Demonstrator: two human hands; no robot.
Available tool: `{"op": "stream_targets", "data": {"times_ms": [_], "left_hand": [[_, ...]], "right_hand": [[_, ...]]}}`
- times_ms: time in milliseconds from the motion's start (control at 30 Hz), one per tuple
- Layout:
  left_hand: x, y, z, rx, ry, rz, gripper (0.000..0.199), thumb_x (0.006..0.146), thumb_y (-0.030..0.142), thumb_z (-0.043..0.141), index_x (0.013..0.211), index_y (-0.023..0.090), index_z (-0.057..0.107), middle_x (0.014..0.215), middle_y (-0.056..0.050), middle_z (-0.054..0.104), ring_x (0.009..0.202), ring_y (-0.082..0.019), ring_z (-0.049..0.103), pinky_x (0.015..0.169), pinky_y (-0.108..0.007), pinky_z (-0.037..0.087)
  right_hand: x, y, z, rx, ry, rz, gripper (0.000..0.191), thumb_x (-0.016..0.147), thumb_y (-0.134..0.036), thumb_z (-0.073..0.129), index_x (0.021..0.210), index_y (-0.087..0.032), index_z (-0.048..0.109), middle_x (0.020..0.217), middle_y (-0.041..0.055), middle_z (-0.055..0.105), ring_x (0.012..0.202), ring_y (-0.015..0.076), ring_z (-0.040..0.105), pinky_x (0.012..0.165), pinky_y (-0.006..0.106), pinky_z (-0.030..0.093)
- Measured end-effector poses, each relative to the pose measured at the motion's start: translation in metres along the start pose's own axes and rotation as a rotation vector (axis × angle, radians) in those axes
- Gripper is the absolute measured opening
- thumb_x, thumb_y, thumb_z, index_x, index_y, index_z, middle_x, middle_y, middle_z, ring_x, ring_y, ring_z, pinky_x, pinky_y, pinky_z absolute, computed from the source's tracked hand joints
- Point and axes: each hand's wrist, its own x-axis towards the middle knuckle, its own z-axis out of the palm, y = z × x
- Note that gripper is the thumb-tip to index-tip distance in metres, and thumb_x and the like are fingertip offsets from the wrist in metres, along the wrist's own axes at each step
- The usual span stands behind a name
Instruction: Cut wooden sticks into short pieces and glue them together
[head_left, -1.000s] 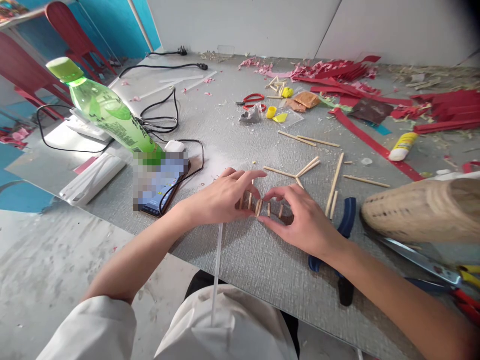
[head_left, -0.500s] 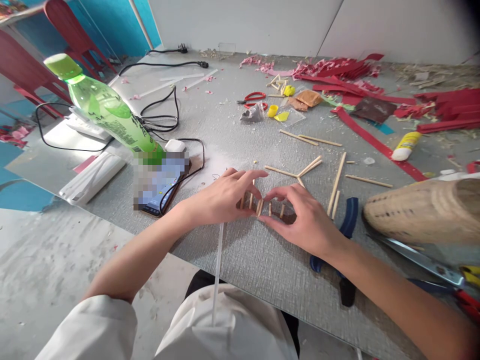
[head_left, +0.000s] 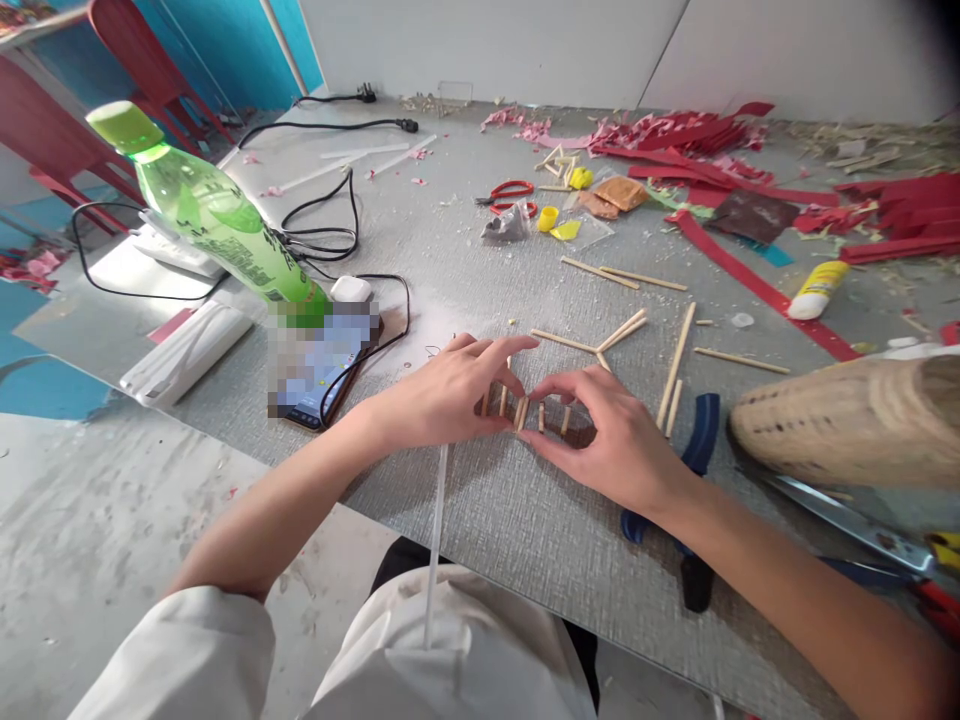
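Near the front edge of the grey table (head_left: 480, 520), my left hand (head_left: 450, 390) and my right hand (head_left: 600, 425) face each other. Thumbs and forefingers of both curl around short wooden sticks (head_left: 520, 413) where the hands meet. More short sticks stand between the curved fingers, one (head_left: 566, 419) inside the curl of my right hand. Just beyond, a Y-shaped stick piece (head_left: 596, 348) lies flat. Two longer sticks (head_left: 679, 365) lie right of my right hand. Partly under my right forearm is a dark blue tool handle (head_left: 701, 435).
On the left are a green bottle (head_left: 225, 220), a phone (head_left: 322, 370) and black cables (head_left: 352, 215). Red-handled pliers (head_left: 511, 197), red paper strips (head_left: 720, 260) and a glue stick (head_left: 819, 290) lie farther back. A wooden cylinder (head_left: 840, 420) and large shears (head_left: 847, 525) are at the right.
The view has shifted very slightly. Both hands keep the same pose around the short sticks.
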Motion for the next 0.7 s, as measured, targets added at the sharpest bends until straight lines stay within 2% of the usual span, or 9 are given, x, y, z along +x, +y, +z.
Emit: {"op": "stream_targets", "data": {"times_ms": [433,700], "left_hand": [[-0.0013,0.0006,0.0025,-0.004,0.005,0.014,0.08,0.093,0.021,0.074,0.16,0.021,0.03,0.121,-0.007,0.081,0.121,-0.026,0.07,0.106,-0.041,0.038],[-0.0012,0.0017,0.0037,-0.002,0.014,0.016,0.082,0.092,0.019,0.074,0.161,0.02,0.029,0.119,-0.007,0.082,0.114,-0.026,0.071,0.105,-0.042,0.04]], "right_hand": [[-0.0021,0.004,0.0017,-0.022,0.045,-0.024,0.039,0.089,-0.031,0.084,0.122,-0.029,0.061,0.109,0.0059,0.074,0.106,0.0284,0.072,0.092,0.048,0.061],[-0.0027,0.0017,0.001,-0.034,0.074,-0.067,0.04,0.089,-0.028,0.084,0.123,-0.03,0.063,0.108,0.0058,0.076,0.105,0.0288,0.073,0.091,0.047,0.063]]}}
